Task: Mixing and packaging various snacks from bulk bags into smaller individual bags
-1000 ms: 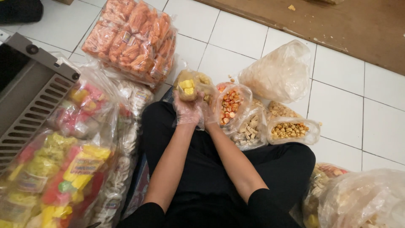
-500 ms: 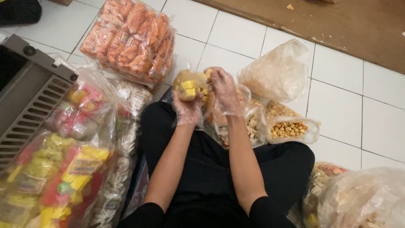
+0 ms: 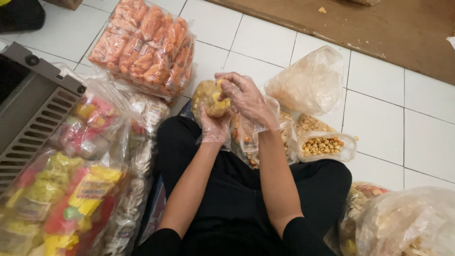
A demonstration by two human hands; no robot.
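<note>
Both hands are gloved in thin clear plastic and meet over the person's lap: left hand cups a small snack bag from below, fingers closed on it; right hand presses on the bag's top, fingers curled over its opening. The bag holds yellowish pieces and sits above the black-clad knees, off the floor. White tiled floor carries the rest. Left of the person: large bag of multicoloured packets, touching a grey slotted metal box. Beyond it: bundle of orange snack packs. Right of the hands: pale cracker bag, then a small open bag of round nuts.
</note>
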